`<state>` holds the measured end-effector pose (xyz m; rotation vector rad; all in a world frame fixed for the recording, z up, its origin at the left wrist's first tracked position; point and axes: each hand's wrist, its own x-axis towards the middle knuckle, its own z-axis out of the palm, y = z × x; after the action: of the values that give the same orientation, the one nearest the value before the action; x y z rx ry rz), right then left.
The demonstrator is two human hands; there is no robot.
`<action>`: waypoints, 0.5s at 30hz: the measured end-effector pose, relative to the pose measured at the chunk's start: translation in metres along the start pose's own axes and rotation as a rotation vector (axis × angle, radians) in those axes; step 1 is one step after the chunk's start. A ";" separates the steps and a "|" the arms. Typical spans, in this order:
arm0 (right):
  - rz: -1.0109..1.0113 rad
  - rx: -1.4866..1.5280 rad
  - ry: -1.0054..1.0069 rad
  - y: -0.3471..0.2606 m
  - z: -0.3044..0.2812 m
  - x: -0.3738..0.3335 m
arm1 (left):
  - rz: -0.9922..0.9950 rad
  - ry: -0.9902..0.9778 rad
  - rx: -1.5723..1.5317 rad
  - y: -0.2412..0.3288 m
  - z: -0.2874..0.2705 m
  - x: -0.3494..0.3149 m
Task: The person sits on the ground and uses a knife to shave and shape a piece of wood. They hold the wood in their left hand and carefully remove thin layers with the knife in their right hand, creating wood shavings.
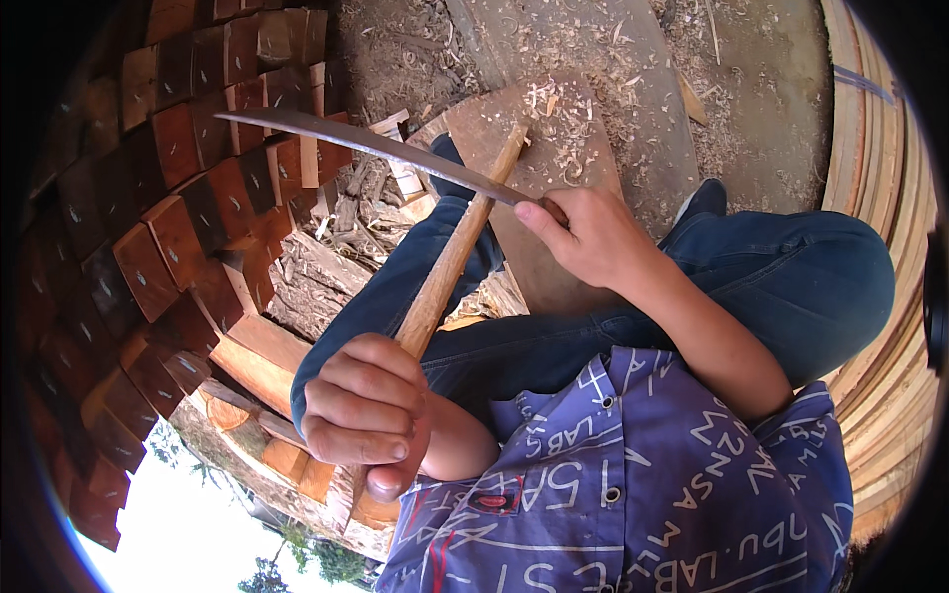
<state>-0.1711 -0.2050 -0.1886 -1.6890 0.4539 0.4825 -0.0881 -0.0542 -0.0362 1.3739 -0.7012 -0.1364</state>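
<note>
Over the left leg [381, 292] | wooden stick [447, 272] gripped at its near end by the left hand [366, 405], far end by the board [554, 257] | knife [381, 147] clasped by the right hand [593, 232], blade crossing the stick | leg could be cut if the stick rolled.

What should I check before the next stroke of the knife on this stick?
1. Left hand gripping the stick: ok, fingers wrapped around its near end.
2. Right hand holding the knife by its handle: ok.
3. Left hand away from the blade: ok, the blade crosses the stick farther up.
4. Left trouser leg clear of the blade: cannot tell; they lie close in view, depth unclear.
5. Stick's far end braced on the board: cannot tell.
6. Board free of shavings: not ok, some lie near that end.
</note>
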 end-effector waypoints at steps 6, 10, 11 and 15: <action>0.094 0.061 0.053 0.017 0.007 0.016 | 0.011 0.048 0.064 0.000 0.004 0.003; -0.042 0.073 0.017 -0.013 0.007 -0.001 | 0.033 0.106 0.078 0.003 0.002 -0.003; -0.039 0.039 0.007 -0.010 0.006 -0.001 | 0.025 0.114 0.076 0.002 0.002 -0.002; 0.172 -0.036 -0.020 0.014 -0.008 0.029 | 0.025 0.122 0.103 -0.001 0.002 0.003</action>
<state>-0.1540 -0.2165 -0.2150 -1.6860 0.5821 0.6358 -0.0867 -0.0573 -0.0355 1.4581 -0.6302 0.0037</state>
